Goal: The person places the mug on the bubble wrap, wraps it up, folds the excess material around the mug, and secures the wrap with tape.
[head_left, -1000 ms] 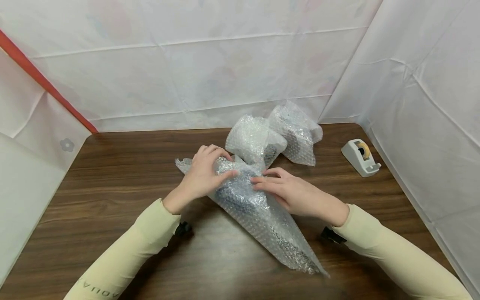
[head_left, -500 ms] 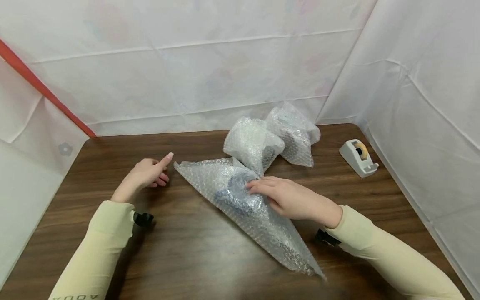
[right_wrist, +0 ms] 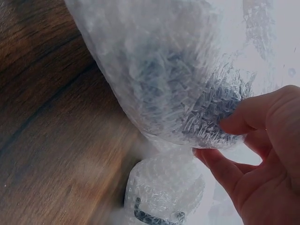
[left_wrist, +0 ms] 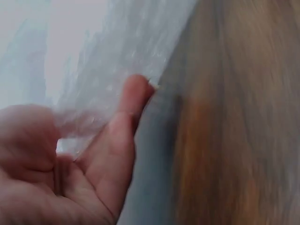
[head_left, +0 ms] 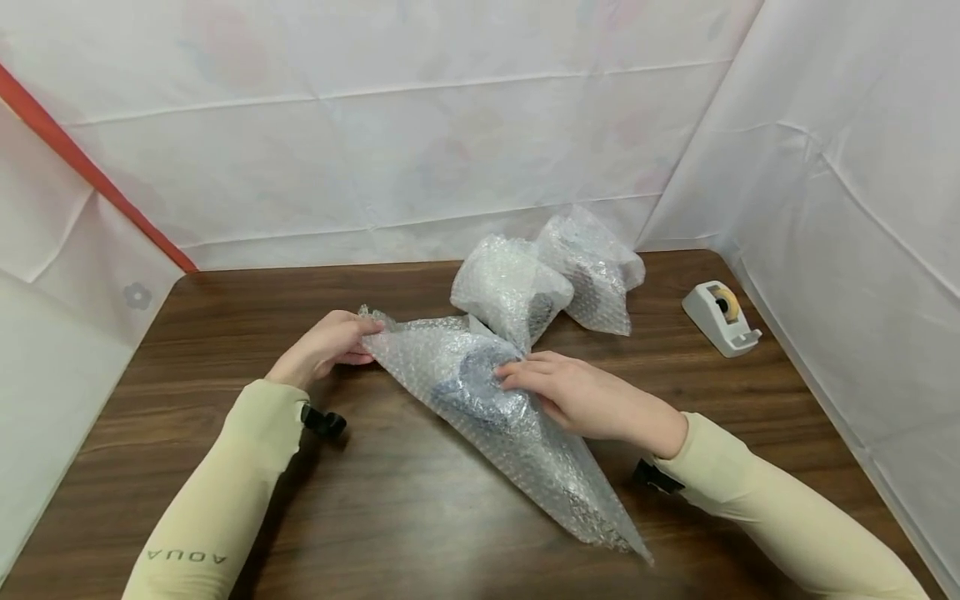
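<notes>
A sheet of bubble wrap point(head_left: 570, 467) is folded around a bluish object point(head_left: 476, 379) seen only dimly through it, so its kind is hidden. At the sheet's far-left corner, my left hand point(head_left: 337, 342) pinches the wrap between thumb and fingers. In the left wrist view, the blurred left hand point(left_wrist: 108, 154) has the film lying across its fingers. My right hand point(head_left: 581, 392) holds the bundle's right side. The right wrist view shows the right hand point(right_wrist: 267, 150) with its thumb on the wrap over the dark object and its other fingers at the bundle's edge.
Behind the bundle sit two other bubble-wrapped items, a nearer package point(head_left: 502, 279) and a farther package point(head_left: 588, 262). A white tape dispenser point(head_left: 722, 317) with yellowish tape stands at the right of the brown wooden table point(head_left: 247, 292). White sheeting point(head_left: 420, 142) encloses the table's back and sides.
My left hand left the top of the bundle, swung out to the left, then came back in and took hold of the wrap's left corner. The right hand stayed on the bundle.
</notes>
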Demonstrator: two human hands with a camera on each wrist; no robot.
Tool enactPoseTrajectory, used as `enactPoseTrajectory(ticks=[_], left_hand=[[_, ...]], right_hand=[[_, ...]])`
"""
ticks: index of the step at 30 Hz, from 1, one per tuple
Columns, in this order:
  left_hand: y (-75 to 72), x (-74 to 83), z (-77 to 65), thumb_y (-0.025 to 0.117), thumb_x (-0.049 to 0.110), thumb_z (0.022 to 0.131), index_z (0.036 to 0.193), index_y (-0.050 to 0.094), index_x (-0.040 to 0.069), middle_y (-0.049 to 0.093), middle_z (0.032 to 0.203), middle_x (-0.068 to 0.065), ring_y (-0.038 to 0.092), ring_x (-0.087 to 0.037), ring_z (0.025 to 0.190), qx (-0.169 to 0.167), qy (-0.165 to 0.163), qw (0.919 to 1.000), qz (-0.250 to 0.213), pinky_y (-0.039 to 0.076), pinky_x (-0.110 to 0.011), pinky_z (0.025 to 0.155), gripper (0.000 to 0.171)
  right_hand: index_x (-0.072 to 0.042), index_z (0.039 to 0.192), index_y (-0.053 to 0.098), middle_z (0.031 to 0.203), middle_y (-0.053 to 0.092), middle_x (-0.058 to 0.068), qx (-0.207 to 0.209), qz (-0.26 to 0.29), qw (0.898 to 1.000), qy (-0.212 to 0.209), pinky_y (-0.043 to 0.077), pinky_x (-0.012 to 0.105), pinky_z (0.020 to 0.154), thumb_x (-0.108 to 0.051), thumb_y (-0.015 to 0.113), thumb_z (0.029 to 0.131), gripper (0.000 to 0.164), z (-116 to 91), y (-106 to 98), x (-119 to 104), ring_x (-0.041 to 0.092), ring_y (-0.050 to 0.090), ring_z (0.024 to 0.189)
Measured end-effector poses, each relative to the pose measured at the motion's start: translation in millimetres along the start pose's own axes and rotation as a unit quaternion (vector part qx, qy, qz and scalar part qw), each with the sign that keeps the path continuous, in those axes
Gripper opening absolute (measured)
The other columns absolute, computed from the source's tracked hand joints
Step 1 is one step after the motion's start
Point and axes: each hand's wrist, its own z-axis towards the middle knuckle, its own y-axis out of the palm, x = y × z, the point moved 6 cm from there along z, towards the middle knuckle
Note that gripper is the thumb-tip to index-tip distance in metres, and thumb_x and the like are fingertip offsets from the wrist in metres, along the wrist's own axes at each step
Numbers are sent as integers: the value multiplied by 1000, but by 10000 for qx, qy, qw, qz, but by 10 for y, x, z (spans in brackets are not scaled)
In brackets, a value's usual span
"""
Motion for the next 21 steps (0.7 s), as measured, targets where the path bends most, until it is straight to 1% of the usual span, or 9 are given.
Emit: enactPoseTrajectory(ticks=[4, 5, 8, 10, 13, 15, 16, 18, 21], left_hand=[[46, 175, -95, 57, 26, 103, 98, 68, -3, 61, 67, 7, 58, -4, 62, 379, 757, 9961, -246, 53, -23, 63, 32], [75, 237, -133, 57, 27, 103, 98, 69, -3, 63, 68, 8, 60, -4, 64, 409, 951, 9942, -302, 52, -23, 64, 32], [197, 458, -284, 57, 27, 103, 106, 69, -6, 71, 77, 4, 66, -6, 72, 485, 1437, 9873, -473, 53, -23, 68, 35], [303, 614, -403, 56, 26, 103, 111, 68, -7, 75, 84, -1, 70, -9, 78, 589, 1693, 9830, -408, 55, -24, 69, 37], [482, 810, -580, 57, 25, 103, 114, 70, -5, 76, 94, -10, 73, -14, 81, 853, 2005, 9758, -167, 58, -26, 68, 35], [621, 914, -679, 58, 22, 102, 112, 72, -2, 75, 98, -13, 73, -16, 84, 1022, 2313, 9674, 89, 58, -27, 70, 29], [696, 959, -731, 59, 20, 101, 112, 73, 0, 75, 99, -13, 73, -16, 78, 1104, 2495, 9617, 280, 58, -26, 66, 26], [849, 1038, -833, 61, 16, 99, 109, 75, 4, 75, 98, -11, 65, -9, 58, 1333, 3022, 9410, 739, 54, -22, 54, 21], [1087, 1118, -1003, 66, 17, 97, 103, 78, 8, 73, 75, -3, 39, -5, 37, 1695, 3916, 8908, 1560, 36, -23, 36, 16]], right_hand=[[-11, 124, 64, 140, 58, 0, 55, 63, 9999, -66, 39, 36, 109, 10, 61, 87, 43, 6, -1, -2, 21, 54, 126], [-11, 124, 64, 140, 58, 0, 66, 67, 9999, -86, 39, 35, 109, 10, 61, 87, 42, 8, -1, -1, 21, 54, 125], [-10, 122, 64, 138, 59, -1, 67, 42, 9998, -163, 39, 35, 109, 11, 61, 87, 41, 16, -7, -5, 21, 55, 123], [-10, 121, 65, 138, 60, -1, 65, 18, 9997, -213, 39, 35, 108, 11, 61, 87, 41, 26, -10, -6, 22, 56, 121], [-11, 120, 65, 137, 61, -2, 42, -2, 9997, -248, 41, 35, 107, 11, 61, 86, 41, 34, -13, -8, 24, 56, 119], [-12, 119, 65, 137, 61, -2, 31, -3, 9997, -242, 41, 35, 107, 11, 62, 85, 40, 34, -9, -5, 25, 56, 119], [-12, 119, 65, 137, 61, -2, 25, 5, 9997, -238, 41, 35, 107, 11, 62, 85, 40, 35, -4, -3, 25, 56, 120], [-12, 118, 65, 137, 61, -2, 25, 35, 9997, -229, 40, 35, 108, 10, 63, 85, 40, 36, 6, 0, 26, 55, 121], [-11, 119, 65, 137, 61, -1, 34, 93, 9997, -230, 38, 36, 109, 10, 63, 85, 40, 41, 17, 1, 26, 55, 123]])
